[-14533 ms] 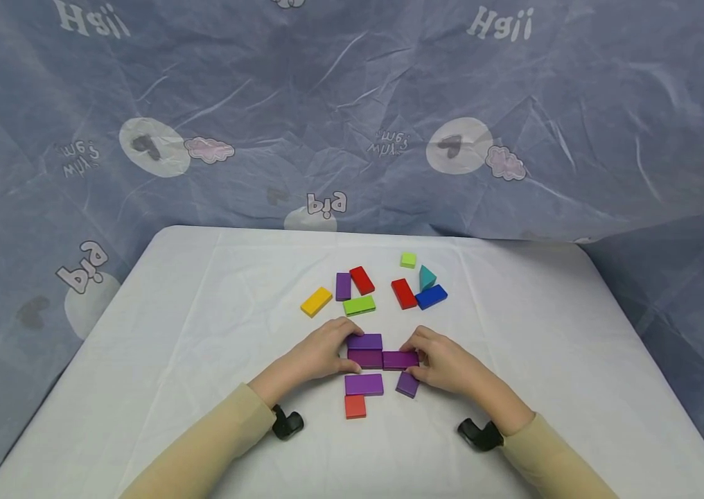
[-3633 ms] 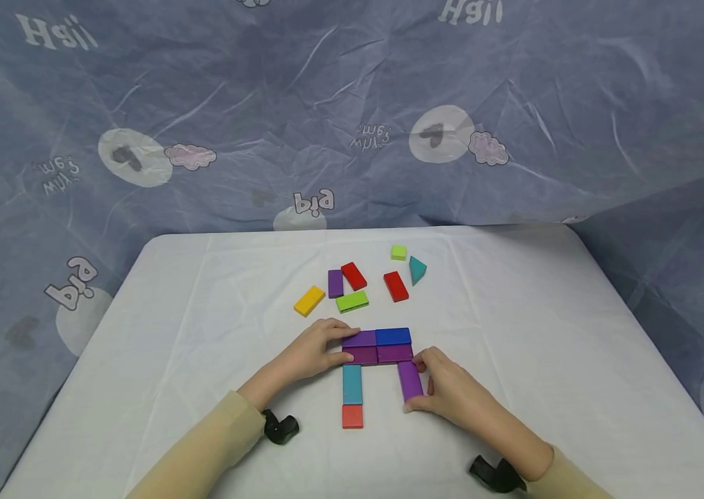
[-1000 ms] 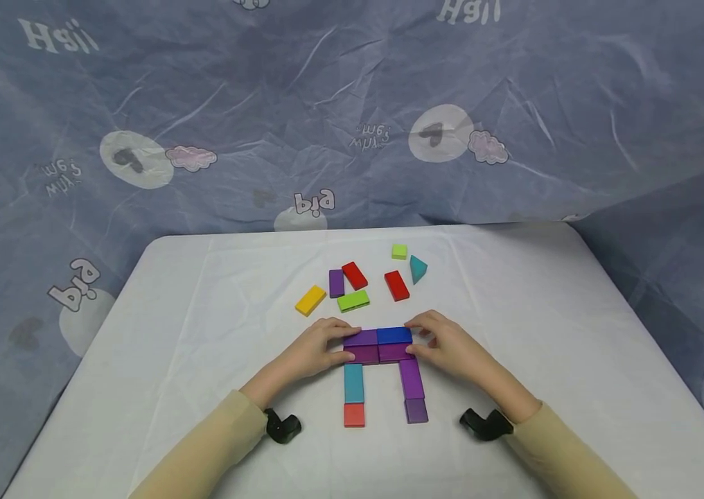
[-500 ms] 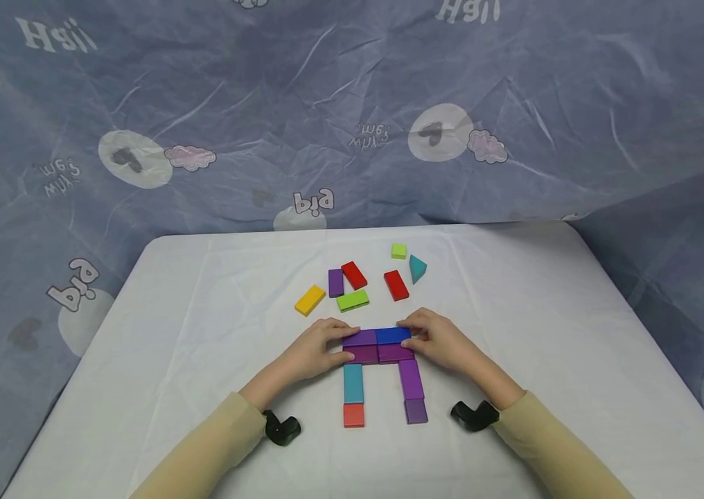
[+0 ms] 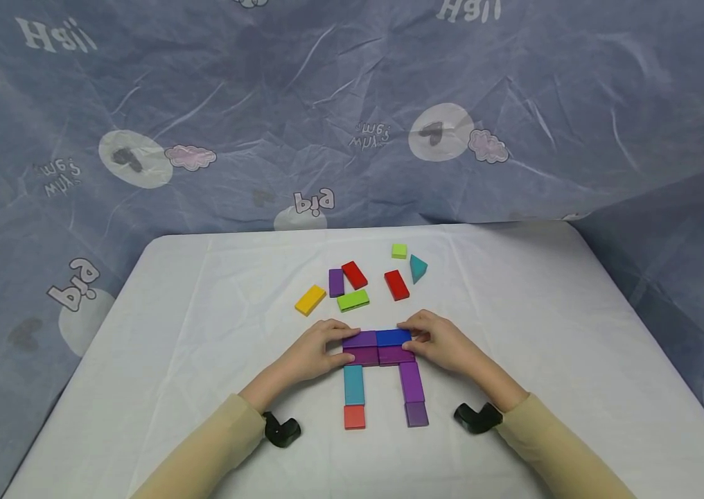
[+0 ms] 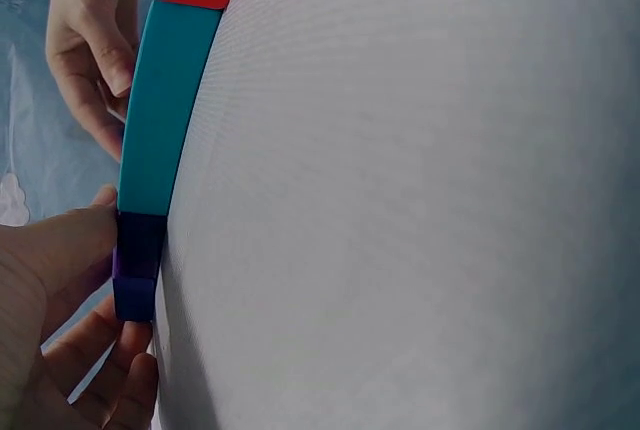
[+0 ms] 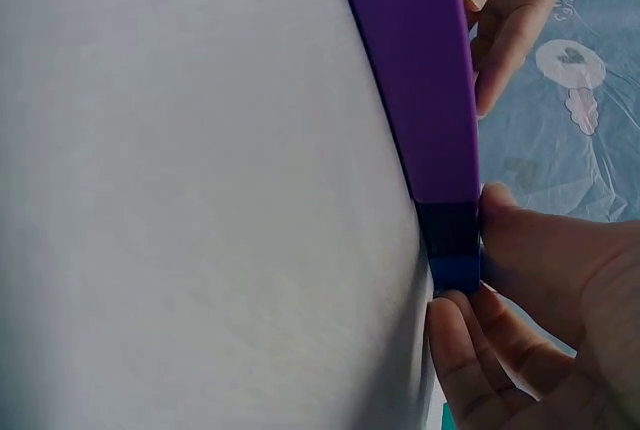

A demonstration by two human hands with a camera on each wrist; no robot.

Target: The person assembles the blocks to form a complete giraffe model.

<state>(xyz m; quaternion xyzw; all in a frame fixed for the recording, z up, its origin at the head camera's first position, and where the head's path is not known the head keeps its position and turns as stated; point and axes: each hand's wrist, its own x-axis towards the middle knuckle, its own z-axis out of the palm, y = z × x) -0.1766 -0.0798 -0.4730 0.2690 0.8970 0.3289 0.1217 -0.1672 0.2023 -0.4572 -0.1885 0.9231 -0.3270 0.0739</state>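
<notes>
My left hand [image 5: 311,352] pinches the left end of a two-row group of flat blocks, a purple block [image 5: 361,339] behind a plum block [image 5: 361,356]. At the other end, my right hand [image 5: 442,342] pinches a blue block [image 5: 393,337] and the plum block [image 5: 394,355] in front of it, thumb on the near side. Below the left end runs a teal block [image 5: 354,385], then an orange-red block [image 5: 355,417]. A violet block [image 5: 411,382] and a shorter purple block [image 5: 416,414] form a slightly slanted line below the right end.
Loose blocks lie farther back: yellow [image 5: 310,300], purple [image 5: 336,283], red [image 5: 355,275], lime [image 5: 353,300], a second red [image 5: 397,285], a small lime block [image 5: 399,251] and a teal triangle [image 5: 418,268]. The white-covered table [image 5: 233,291] meets a blue-grey printed sheet [image 5: 327,104].
Since the oldest frame, the blue block joined the back row, and teal and violet blocks were set below. Lately my right hand moved from the violet block up to the blue and plum pair.
</notes>
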